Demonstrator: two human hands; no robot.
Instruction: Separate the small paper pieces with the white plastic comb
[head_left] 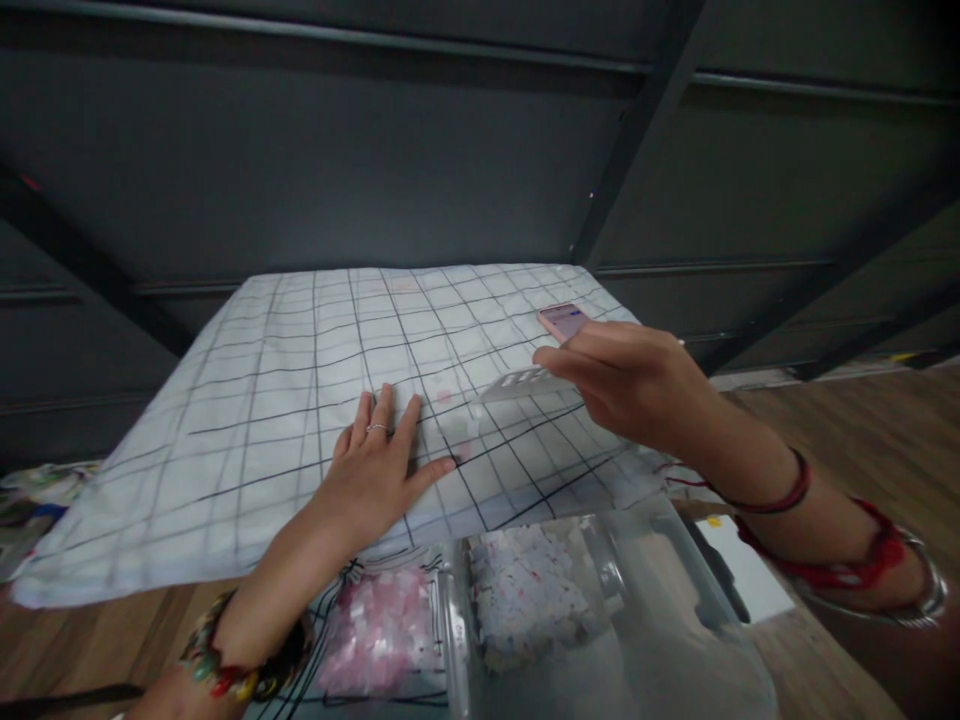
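Note:
My left hand [379,485] lies flat with its fingers spread on a white cloth [262,410] with a black grid. Small pink and whitish patches [454,425] show on the cloth beside its fingertips. Above the cloth, my right hand [637,385] pinches the edge of a thin, pale sheet [517,383] with light rectangles on it. What kind of sheet it is, I cannot make out. Just beyond that hand is a pink-edged phone [562,318] with its screen lit, partly hidden by the fingers.
Nearest me stands a clear plastic box [456,640] holding white, speckled pieces [525,590]. Left of it are pink packets [379,625] in clear wrapping. A white, dark-edged object [754,575] lies to the right. Dark wall panels [375,160] rise behind the cloth.

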